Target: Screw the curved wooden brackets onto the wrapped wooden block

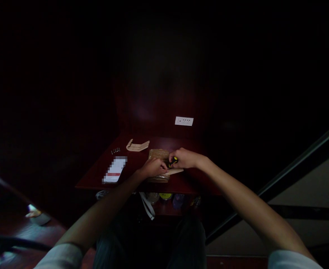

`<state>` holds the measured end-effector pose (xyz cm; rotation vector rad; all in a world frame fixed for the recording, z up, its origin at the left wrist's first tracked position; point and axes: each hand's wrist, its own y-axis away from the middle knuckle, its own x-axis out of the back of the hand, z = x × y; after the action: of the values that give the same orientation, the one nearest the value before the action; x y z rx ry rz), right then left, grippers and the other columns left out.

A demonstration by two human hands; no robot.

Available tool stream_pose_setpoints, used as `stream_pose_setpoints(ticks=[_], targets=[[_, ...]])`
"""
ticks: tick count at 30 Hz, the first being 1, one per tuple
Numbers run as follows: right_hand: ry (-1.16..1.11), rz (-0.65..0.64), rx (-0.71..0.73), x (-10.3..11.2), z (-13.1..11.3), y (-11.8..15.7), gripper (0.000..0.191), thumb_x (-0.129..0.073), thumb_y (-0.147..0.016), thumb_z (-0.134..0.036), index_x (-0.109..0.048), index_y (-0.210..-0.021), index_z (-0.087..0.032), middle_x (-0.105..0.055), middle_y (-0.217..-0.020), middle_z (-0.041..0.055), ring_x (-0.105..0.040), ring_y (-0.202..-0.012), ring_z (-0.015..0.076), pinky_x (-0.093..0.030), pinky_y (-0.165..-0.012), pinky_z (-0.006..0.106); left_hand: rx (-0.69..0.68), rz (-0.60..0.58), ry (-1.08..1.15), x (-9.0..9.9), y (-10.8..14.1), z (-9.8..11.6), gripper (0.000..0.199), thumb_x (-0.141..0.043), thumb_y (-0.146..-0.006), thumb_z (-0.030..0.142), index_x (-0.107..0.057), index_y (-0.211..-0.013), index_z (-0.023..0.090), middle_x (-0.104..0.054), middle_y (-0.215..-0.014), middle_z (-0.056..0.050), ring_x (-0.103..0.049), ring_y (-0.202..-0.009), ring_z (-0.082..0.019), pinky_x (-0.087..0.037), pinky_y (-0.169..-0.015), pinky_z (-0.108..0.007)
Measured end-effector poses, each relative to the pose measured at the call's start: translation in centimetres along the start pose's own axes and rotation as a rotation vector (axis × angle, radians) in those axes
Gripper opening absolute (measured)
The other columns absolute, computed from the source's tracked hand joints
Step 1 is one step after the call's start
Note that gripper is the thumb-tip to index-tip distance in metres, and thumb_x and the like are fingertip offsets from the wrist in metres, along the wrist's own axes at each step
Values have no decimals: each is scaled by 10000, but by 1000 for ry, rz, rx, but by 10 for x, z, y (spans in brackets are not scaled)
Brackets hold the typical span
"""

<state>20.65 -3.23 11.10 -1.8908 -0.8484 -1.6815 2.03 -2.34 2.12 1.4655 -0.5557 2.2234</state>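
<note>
Low over the dark red table, my right hand (182, 158) is closed around a screwdriver with a yellow and black handle (173, 161), pointing down and left. My left hand (154, 167) lies just left of it, fingers bent down on a pale wooden piece (176, 171). That piece sticks out to the right below my right hand. Beneath both hands is a brown woven-looking pad or wrapped block (158, 153), partly covered. The tool's tip and my left fingertips are too small and dark to make out clearly.
Farther back on the table (97, 178) lies a curved wooden part (137, 147). Several small metal pieces (115, 151) stand in a row left of it, above a white sheet (116, 170). A shelf under the tabletop holds jars and a hanging white strap (147, 206). A socket plate (184, 121) is on the wall.
</note>
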Motion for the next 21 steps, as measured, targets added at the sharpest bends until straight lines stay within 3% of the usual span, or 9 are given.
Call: stream_pose_setpoints(ticks=[8, 16, 21], targets=[[197, -130, -27, 15, -11, -19, 293, -646, -749, -308, -705, -996, -161, -708, -842, 70, -611, -699, 155, -345, -542, 218, 14, -15, 32, 0, -6, -3, 233, -601, -755, 423, -751, -884, 301, -734, -875, 0, -640, -825, -184, -395, -634, -231], [92, -231, -107, 20, -10, -21, 318, -606, -785, -323, -698, -981, -90, -690, -681, 59, -595, -566, 121, -369, -521, 194, -164, -197, 285, 5, -16, -14, 249, -571, -735, 208, -746, -904, 155, -717, -779, -20, -586, -646, -122, -396, -583, -186], [46, -236, -93, 17, -2, -23, 302, -582, -799, -348, -706, -910, -95, -681, -647, 49, -597, -565, 121, -381, -542, 191, -135, -250, 321, 9, -16, -15, 281, -560, -739, 208, -738, -946, 139, -687, -680, 1, -526, -533, -95, -361, -507, -182]])
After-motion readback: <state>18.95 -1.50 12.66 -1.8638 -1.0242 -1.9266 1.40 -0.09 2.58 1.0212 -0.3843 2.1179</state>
